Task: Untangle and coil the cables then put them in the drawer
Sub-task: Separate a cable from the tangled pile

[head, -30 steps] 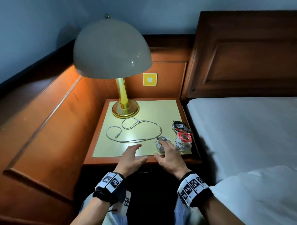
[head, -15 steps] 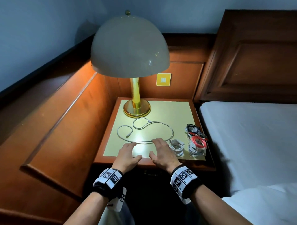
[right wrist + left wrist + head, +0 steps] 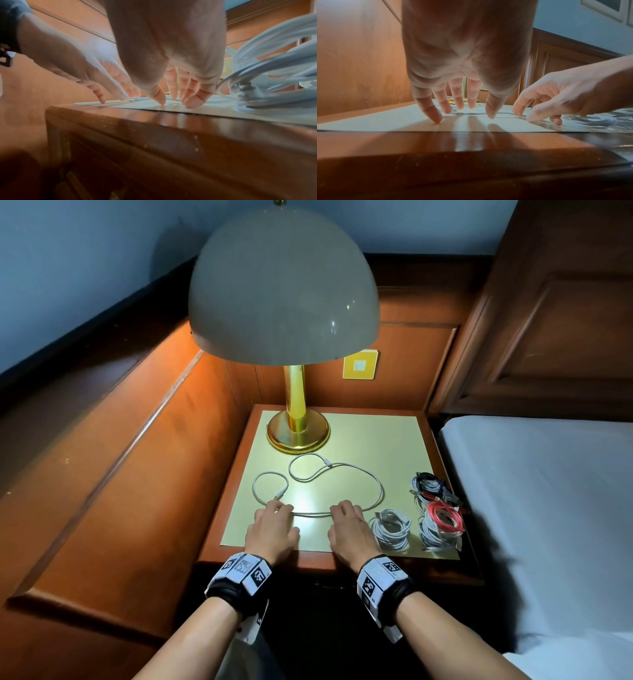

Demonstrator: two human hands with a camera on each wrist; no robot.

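a: cables first. long loose white cable [image 3: 337,489] lies in open loops mid-top of the wooden nightstand with pale yellow inlay [image 3: 394,440], near the front edge.
b: hands?
a: left hand [image 3: 272,530] and right hand [image 3: 349,529] both spread, fingertips [image 3: 436,117] down on the cable's front run; can't tell if either pinches it.
b: rest?
a: coiled white cable bundle [image 3: 392,529] just beside the right hand, red-and-white coils [image 3: 442,525] at the front right corner, brass dome lamp [image 3: 298,433] at the back edge.

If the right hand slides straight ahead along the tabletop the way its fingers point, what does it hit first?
Most likely the loose white cable: the right hand has its fingertips at the near run already. Past that comes bare nightstand top. The coiled white bundle sits off to its right.
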